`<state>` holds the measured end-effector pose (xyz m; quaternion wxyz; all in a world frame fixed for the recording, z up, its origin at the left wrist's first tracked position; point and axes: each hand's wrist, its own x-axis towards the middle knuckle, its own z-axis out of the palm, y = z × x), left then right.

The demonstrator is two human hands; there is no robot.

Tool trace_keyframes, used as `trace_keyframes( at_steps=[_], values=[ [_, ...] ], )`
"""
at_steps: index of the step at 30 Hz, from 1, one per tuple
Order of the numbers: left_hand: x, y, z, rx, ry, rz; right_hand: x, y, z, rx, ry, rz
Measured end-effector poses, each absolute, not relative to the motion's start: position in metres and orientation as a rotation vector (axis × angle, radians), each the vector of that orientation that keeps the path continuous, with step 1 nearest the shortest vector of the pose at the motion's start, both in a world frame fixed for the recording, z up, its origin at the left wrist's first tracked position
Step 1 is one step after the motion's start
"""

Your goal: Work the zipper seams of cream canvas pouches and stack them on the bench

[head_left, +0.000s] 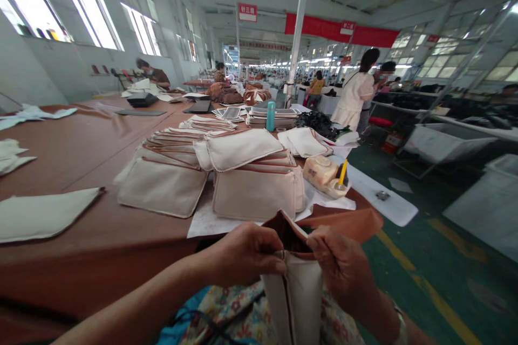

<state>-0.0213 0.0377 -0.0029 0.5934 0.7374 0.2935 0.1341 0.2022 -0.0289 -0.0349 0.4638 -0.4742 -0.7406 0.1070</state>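
1. Stacked canvas pouches (251, 188) with brown trim lay mid-frame on a brown table (81, 145).
2. A teal bottle (271, 116) stood behind them.
3. A plastic tub (319, 172) held a yellow stick (342, 172) at right.
4. A red banner (342, 29) hung upper right, above a standing co-worker (354, 91).

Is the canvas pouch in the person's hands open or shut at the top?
Open: the left hand and right hand hold the canvas pouch apart at its mouth, showing brown inner fabric.
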Motion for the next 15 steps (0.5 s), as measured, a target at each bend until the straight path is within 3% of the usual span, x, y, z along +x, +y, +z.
trace_keyframes(
  at_steps=[6, 10, 15],
  values=[
    [-0.012, 0.035, 0.005, 1.484, 0.527, 0.222, 0.21, -0.034, -0.044, -1.355, -1.703, 0.755],
    [-0.001, 0.034, -0.01, 1.355, 0.486, 0.246, 0.223, -0.032, -0.045, -1.283, -1.882, 0.734],
    [0.002, 0.033, -0.009, 1.361, 0.421, 0.262, 0.231, -0.039, -0.011, -1.106, -2.038, 0.687]
  ],
)
